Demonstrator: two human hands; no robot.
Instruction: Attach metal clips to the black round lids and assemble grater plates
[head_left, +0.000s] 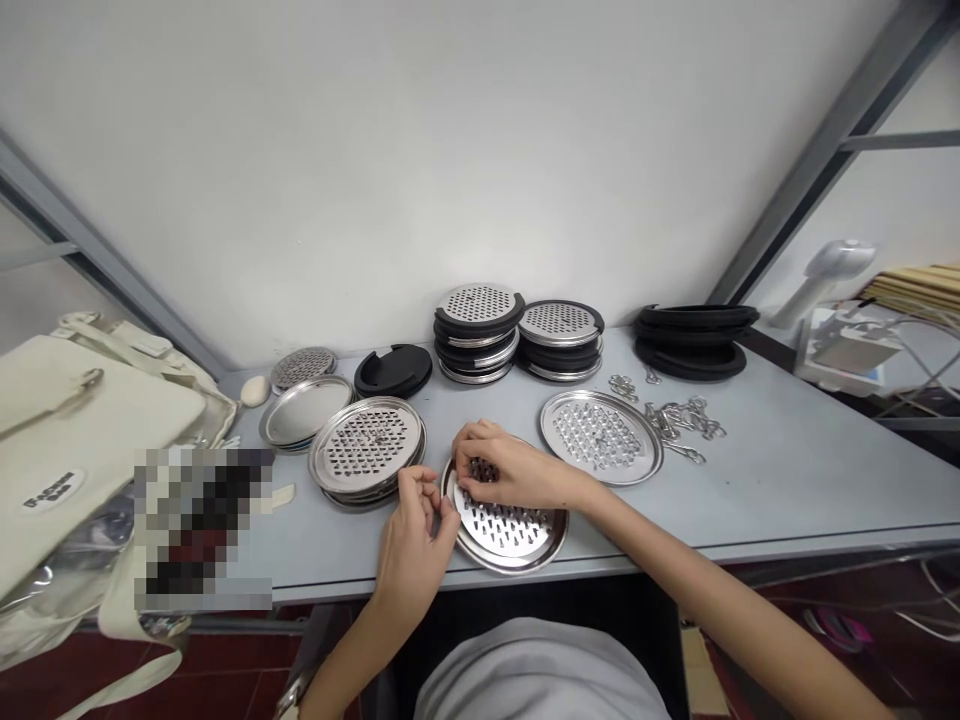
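A round metal grater plate [510,540] lies at the table's front edge, its face full of raised teeth. Over its upper part bends my right hand [517,468], fingers curled into a pinch; whatever is between the fingertips is hidden. My left hand [416,545] is at the plate's left rim, fingers curled in and thumb tip close to the rim; I cannot make out anything in it. Left of it is a stack topped by a grater plate [367,450]. To the right lies another grater plate [600,437], beside loose bent-wire clips [682,415].
Along the wall stand two stacks of grater plates with black rims [480,335] [559,340], a black round holder [394,371] and black rings [694,340]. Plain metal discs [307,410] lie at left. A cream bag [97,430] covers the left end; a white device [840,345] is at right.
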